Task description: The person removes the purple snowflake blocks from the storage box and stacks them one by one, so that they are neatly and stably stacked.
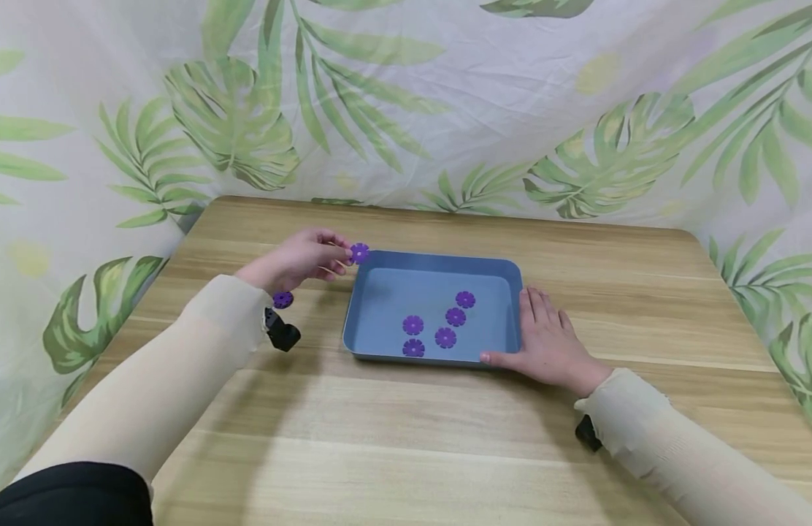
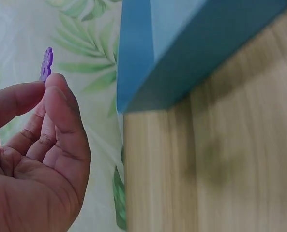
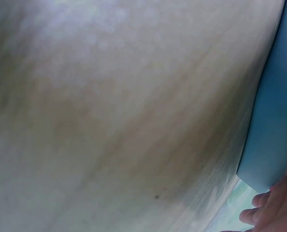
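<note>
Purple flower-shaped plastic disc [image 1: 359,253] is pinched upright in my left hand [image 1: 299,257] fingers, just over the near-left corner rim of the blue rectangular tray [image 1: 380,257]. Right hand [image 1: 550,343] lies flat, fingers relaxed, against the tray's right wall on the wooden counter [image 1: 406,438].

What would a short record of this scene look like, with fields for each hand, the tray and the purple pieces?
left hand: pinches a purple flower disc at the tray's far left corner
right hand: lies flat on the table, fingers straight, against the tray's right side
tray: blue, shallow, rectangular, on a wooden table
discs in tray: five purple flower discs lying on the bottom, toward the near side
loose disc: one more purple disc on the table, by the left wrist
backdrop: cloth with green leaf print
</note>
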`<act>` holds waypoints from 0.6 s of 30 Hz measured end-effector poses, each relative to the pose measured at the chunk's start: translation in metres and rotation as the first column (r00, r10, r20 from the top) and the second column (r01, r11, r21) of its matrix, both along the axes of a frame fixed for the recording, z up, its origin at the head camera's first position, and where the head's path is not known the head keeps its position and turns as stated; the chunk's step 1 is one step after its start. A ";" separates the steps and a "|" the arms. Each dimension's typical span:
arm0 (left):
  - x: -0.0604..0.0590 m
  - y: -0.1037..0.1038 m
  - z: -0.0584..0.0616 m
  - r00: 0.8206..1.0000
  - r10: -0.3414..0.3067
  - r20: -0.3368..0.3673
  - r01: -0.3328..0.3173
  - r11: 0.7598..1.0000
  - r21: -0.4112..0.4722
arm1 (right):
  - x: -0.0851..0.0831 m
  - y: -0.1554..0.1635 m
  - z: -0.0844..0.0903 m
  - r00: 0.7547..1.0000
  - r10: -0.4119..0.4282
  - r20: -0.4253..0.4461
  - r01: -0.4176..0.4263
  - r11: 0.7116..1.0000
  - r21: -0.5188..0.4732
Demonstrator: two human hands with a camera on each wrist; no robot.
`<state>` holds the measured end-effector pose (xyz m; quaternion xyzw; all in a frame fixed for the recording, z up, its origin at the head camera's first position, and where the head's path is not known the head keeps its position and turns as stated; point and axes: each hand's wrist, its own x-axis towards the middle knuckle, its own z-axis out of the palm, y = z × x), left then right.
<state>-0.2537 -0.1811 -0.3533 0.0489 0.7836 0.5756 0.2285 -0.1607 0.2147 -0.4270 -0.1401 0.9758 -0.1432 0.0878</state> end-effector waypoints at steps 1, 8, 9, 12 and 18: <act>0.001 -0.004 0.000 1.000 0.005 0.002 -0.005 1.000 -0.004 | 0.000 0.000 0.000 1.000 -0.001 0.000 0.001 1.000 0.000; 0.005 -0.029 -0.006 0.999 0.044 0.025 -0.044 0.999 -0.028 | 0.000 0.000 0.001 1.000 -0.003 0.002 0.003 1.000 -0.001; 0.005 -0.031 -0.006 0.998 0.050 0.027 -0.049 0.998 -0.033 | 0.000 0.000 0.001 1.000 -0.002 0.002 0.002 1.000 -0.001; 0.007 -0.040 -0.008 0.998 0.051 0.026 -0.049 0.997 -0.052 | 0.000 -0.001 0.001 1.000 0.000 0.003 0.000 1.000 -0.004; 0.010 -0.053 -0.012 0.998 0.056 0.023 -0.054 0.995 -0.086 | 0.001 -0.001 0.002 1.000 -0.004 0.008 0.004 1.000 -0.005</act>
